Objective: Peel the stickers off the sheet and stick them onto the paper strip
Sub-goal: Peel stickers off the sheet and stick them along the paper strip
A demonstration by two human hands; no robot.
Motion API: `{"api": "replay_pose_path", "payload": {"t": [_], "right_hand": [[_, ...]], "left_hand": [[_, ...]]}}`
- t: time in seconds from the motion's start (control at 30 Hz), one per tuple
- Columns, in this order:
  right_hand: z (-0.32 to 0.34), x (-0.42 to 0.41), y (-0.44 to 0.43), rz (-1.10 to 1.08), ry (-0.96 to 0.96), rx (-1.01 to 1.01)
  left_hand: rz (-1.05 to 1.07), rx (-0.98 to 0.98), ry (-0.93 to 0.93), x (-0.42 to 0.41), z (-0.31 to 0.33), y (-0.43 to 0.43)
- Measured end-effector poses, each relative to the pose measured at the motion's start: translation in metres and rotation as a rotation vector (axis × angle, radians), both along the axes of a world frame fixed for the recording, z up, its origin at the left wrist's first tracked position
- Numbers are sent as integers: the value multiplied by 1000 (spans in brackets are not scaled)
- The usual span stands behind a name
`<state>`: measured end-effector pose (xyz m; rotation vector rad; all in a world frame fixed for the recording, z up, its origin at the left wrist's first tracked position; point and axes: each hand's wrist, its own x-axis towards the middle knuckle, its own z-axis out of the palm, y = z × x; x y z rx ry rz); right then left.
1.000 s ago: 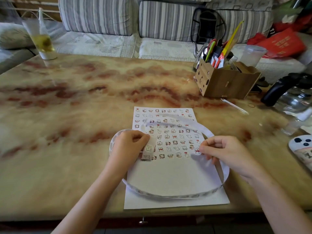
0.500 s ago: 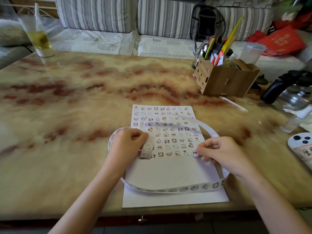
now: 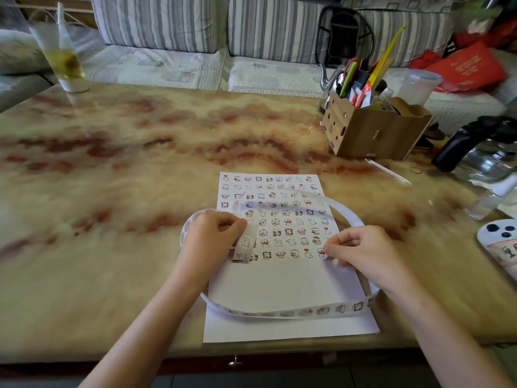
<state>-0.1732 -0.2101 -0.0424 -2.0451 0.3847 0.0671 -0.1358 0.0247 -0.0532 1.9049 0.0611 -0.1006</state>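
The right hand (image 3: 366, 254) has crept left, fingers (image 3: 333, 247) pinching the near-right sticker (image 3: 321, 252) on the sheet (image 3: 279, 287), so a peel seems under way, while the left hand (image 3: 212, 236) keeps gripping the paper strip (image 3: 279, 313).

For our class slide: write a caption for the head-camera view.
Left hand holds the paper strip while right hand pinches a sticker on the sheet.

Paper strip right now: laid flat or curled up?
Curled: the paper strip stands on edge in a loop over the sticker sheet, its end in the left hand.
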Motion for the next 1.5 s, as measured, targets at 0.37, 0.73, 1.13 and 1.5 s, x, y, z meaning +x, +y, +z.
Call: {"api": "replay_pose_path", "payload": {"t": [0.37,0.73,1.13,1.5], "right_hand": [[-7,-1,4,-16,-49,-96],[-13,3,-3,17,-81,-191],[-18,9,-11,76,-32,-168],[14,-9,55,203,-484,57]], "left_hand": [[8,25,12,-1,3,-2],[-14,24,12,-2,4,-1],[12,30,12,-4,5,-2],[60,-375,-76,-11,17,-22]]}}
